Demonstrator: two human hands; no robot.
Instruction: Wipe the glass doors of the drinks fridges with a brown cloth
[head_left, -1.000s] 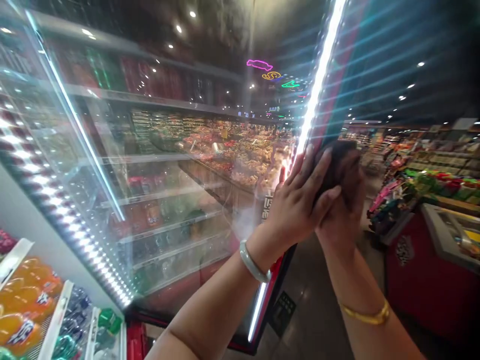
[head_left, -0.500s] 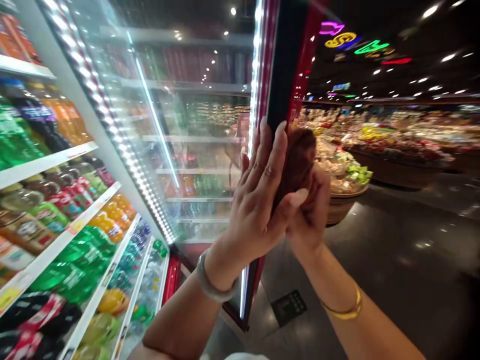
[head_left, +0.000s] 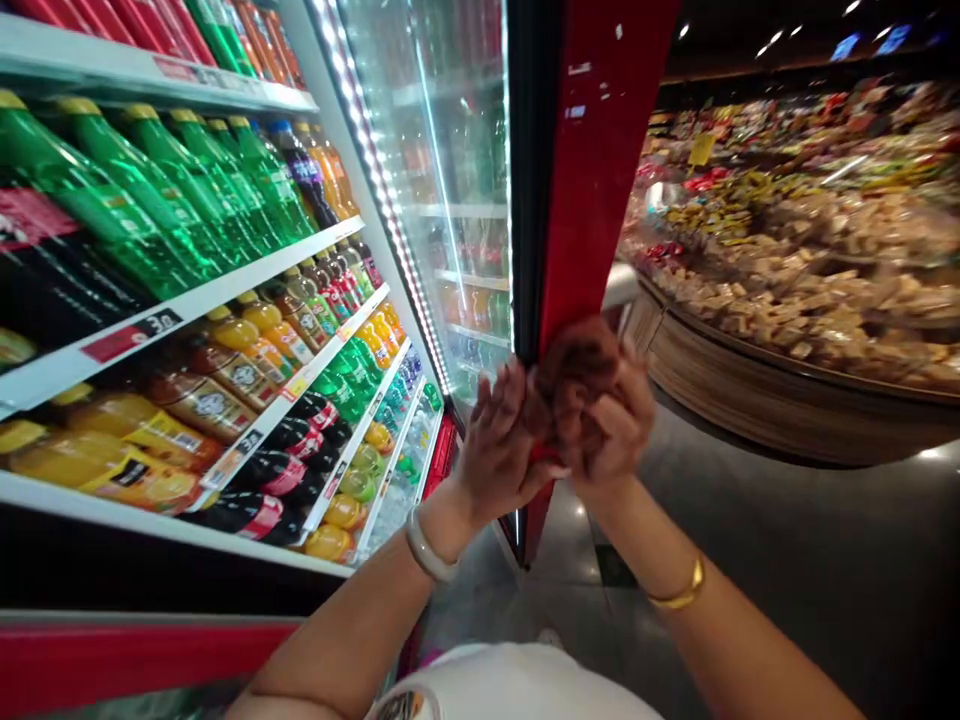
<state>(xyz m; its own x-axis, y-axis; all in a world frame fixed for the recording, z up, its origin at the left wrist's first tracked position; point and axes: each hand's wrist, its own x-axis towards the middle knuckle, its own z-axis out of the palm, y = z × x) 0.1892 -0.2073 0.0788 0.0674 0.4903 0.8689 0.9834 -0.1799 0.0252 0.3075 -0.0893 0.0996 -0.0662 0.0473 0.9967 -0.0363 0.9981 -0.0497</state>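
A brown cloth is bunched in my right hand, its fingers closed around it. It presses against the red outer face of the open cooler door. My left hand rests at the door's inner side, by the dark edge strip, with its fingers stretched out and the thumb pointing right, close to the cloth. Part of the cloth lies hidden behind my fingers. Through the door's glass, shelves and bottles show, seen through or mirrored.
Shelves of bottled drinks fill the cooler at the left, each behind a white shelf edge. A rounded wooden display stand heaped with packaged goods stands at the right. Grey floor lies below.
The view has turned left and down, bringing more shelves in. Both hands and the cloth are now lower on the door, and the red door face shows more broadly.
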